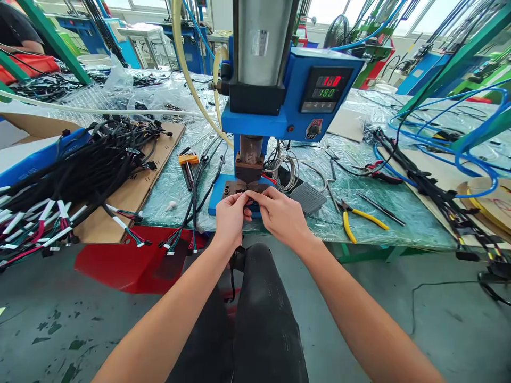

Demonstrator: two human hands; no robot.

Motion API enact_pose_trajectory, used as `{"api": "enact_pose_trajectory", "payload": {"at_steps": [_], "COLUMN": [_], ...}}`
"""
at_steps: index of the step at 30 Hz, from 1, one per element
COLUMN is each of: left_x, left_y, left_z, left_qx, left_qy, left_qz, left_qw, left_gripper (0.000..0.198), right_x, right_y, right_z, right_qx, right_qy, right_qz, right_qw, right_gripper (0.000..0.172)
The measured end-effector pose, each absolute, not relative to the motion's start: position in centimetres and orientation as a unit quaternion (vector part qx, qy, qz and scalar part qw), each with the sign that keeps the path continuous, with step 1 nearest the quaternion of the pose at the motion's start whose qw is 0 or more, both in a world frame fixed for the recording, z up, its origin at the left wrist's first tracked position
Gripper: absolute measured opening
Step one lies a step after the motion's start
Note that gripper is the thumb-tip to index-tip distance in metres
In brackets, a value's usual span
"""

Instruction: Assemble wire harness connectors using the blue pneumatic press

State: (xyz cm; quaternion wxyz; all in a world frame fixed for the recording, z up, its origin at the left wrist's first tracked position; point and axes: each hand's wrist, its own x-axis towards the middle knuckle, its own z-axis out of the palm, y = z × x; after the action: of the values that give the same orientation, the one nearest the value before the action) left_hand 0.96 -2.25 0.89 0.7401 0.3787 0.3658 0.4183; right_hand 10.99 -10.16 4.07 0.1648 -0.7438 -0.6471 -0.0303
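Here are the left hand (229,219) and right hand (282,214), together, fingertips meeting right at the lower block (231,188) of the blue press (255,125); whatever they grip is hidden, can't tell. Yellow-handled pliers (348,217) lie to the right on the surface (421,232), black cables (99,162) heaped left.

Table (419,231) under and around your left hand (231,215) and right hand (279,213): teal top, clear plastic sheeting. Green frame posts slant up, one (56,42) far left of your hands, another (447,90) far right. Floor (43,324), below and left of you: grey, scuffed, dark green patches. Well beyond your left hand: white table (146,34), blue workbenches (72,26). Beyond your right: black fan (337,32), tall windows (439,16), bright daylight. Pale wall (221,16) straight ahead.
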Motion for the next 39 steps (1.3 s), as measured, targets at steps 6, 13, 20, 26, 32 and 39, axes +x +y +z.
{"api": "enact_pose_trajectory", "payload": {"at_steps": [6, 13, 20, 26, 32, 39], "left_x": [1.4, 1.7, 1.2, 1.0, 1.3, 1.4], "left_y": [-2.2, -2.0, -2.4, -2.2, -1.9, -1.9], "left_z": [1.1, 1.5, 1.8, 1.3, 1.2, 0.5], "left_qx": [0.346, 0.311, 0.317, 0.336, 0.32, 0.339], "left_qy": [0.383, 0.39, 0.381, 0.378, 0.373, 0.378], "left_qz": [0.415, 0.399, 0.395, 0.399, 0.405, 0.415], "left_qw": [0.749, 0.769, 0.774, 0.765, 0.771, 0.755], "left_gripper": [0.021, 0.009, 0.005, 0.003, 0.005, 0.014], "right_x": [11.2, 11.2, 11.0, 10.7, 10.3, 10.0], "right_y": [-9.8, -9.4, -9.5, -9.5, -9.1, -8.8], "right_z": [4.2, 5.0, 5.7, 5.7, 5.9, 5.9], "right_qx": [-0.749, -0.76, -0.76, -0.763, -0.771, -0.765], "right_qy": [-0.646, -0.64, -0.646, -0.642, -0.632, -0.638], "right_qz": [-0.039, -0.045, -0.052, -0.066, -0.073, -0.088], "right_qw": [0.139, 0.103, 0.049, 0.032, 0.01, -0.015], "right_gripper": [0.048, 0.046, 0.047, 0.047, 0.047, 0.046]}}
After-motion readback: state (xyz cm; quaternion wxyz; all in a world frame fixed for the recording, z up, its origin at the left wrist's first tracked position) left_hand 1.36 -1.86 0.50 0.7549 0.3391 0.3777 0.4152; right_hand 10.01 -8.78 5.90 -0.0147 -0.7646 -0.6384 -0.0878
